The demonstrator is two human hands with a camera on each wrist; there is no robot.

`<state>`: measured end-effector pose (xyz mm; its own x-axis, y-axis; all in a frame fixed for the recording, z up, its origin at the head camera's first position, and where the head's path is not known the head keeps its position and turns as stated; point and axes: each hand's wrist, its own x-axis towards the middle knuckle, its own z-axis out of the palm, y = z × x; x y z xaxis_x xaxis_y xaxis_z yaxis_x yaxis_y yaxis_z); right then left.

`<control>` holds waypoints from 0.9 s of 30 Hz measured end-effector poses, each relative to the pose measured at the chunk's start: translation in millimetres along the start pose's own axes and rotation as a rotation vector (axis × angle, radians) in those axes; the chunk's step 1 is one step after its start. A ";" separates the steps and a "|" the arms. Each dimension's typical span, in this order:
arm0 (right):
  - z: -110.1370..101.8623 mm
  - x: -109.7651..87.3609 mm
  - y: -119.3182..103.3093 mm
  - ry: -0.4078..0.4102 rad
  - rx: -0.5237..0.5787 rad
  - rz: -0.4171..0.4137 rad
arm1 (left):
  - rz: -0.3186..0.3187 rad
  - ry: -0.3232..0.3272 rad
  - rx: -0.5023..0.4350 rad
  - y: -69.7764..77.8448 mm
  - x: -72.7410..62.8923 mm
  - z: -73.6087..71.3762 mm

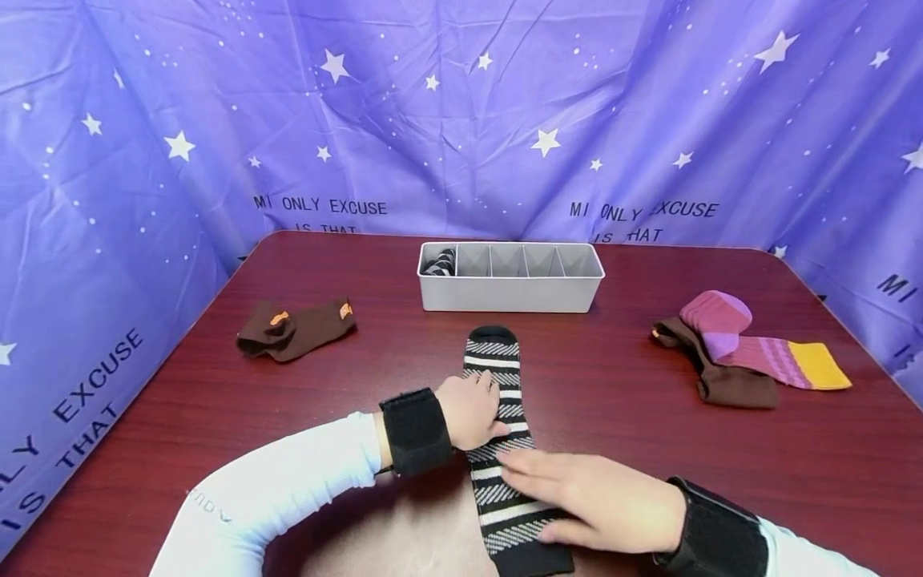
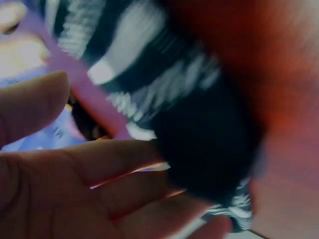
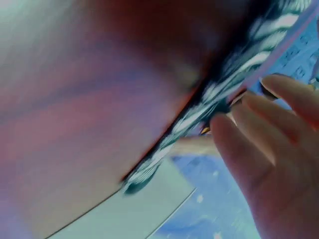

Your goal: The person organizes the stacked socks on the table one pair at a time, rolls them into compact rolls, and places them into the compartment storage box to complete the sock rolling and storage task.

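A long black sock (image 1: 505, 489) with white and grey stripes lies stretched flat on the table, its black toe pointing away from me. My left hand (image 1: 470, 410) rests on the sock's middle, the thumb apart from the fingers. Nearer its cuff, my right hand (image 1: 591, 498) touches the striped fabric with extended fingers. In the left wrist view the sock (image 2: 199, 134) appears blurred beside the fingertips. The right wrist view shows the sock (image 3: 199, 107) edge-on beside the right hand (image 3: 269, 144).
Behind the sock stands a grey divided box (image 1: 508, 295); its leftmost compartment holds a black-and-white sock (image 1: 441, 263). Brown socks (image 1: 310, 330) lie at the left. A pink sock with a yellow cuff (image 1: 764, 353) lies over a brown sock (image 1: 735, 387) at the right.
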<state>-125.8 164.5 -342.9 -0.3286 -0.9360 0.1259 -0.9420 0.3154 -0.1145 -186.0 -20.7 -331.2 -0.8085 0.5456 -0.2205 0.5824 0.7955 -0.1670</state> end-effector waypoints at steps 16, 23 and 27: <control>0.7 -0.8 -2.5 -0.136 0.031 0.137 | 0.000 0.014 0.024 -6.0 26.4 13.5; 2.4 4.0 -8.1 -0.129 0.028 0.141 | 0.012 0.028 0.019 -5.6 29.7 14.5; 1.0 5.0 -11.4 -0.132 0.032 0.143 | 0.051 0.045 -0.021 -6.7 22.6 10.5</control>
<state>-116.6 156.1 -342.0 -0.4450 -0.8952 -0.0238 -0.8833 0.4432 -0.1530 -207.3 -16.5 -345.2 -0.7810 0.5967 -0.1843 0.6215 0.7715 -0.1360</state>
